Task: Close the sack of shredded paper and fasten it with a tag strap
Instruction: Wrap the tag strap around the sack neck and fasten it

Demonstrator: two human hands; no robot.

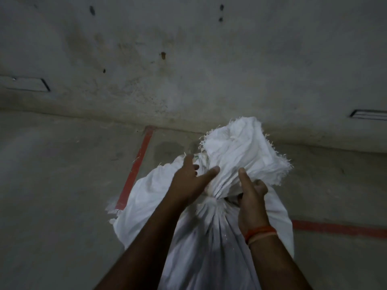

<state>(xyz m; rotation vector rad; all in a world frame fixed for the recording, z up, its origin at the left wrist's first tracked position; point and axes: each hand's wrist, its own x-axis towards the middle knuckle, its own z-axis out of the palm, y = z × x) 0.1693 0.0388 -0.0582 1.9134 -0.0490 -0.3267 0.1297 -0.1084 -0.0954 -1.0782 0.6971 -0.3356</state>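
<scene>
Your sack [201, 237], white woven fabric, stands at 6 o'clock of the view, filling the lower centre between your forearms; its contents are hidden by the cloth. Its mouth is gathered into a tight neck [215, 198] just above the centre of the bulging body, and above that the loose top [243, 149] flares out toward 1 o'clock, with frayed threads along its edge. No strap can be made out at the neck. The sack rests on a grey concrete floor [62, 185] marked by a red line [138, 162] running from 12 toward 7 o'clock of the sack, and by a second red line [335, 228] at 3 o'clock of the sack. Beyond the floor rises a stained grey wall [188, 59], pitted with small dark holes, meeting the floor just behind the flared top. Your left hand [190, 181] reaches in from 7 o'clock, fingers spread and unclenched, the thumb pressed against the cloth just left of the neck and the other fingers lying on the sack's shoulder. Your right hand [251, 197] comes in from 5 o'clock, curled around the gathered cloth at the right of the neck, thumb upright against the fabric. An orange band [260, 234] circles your right wrist.
</scene>
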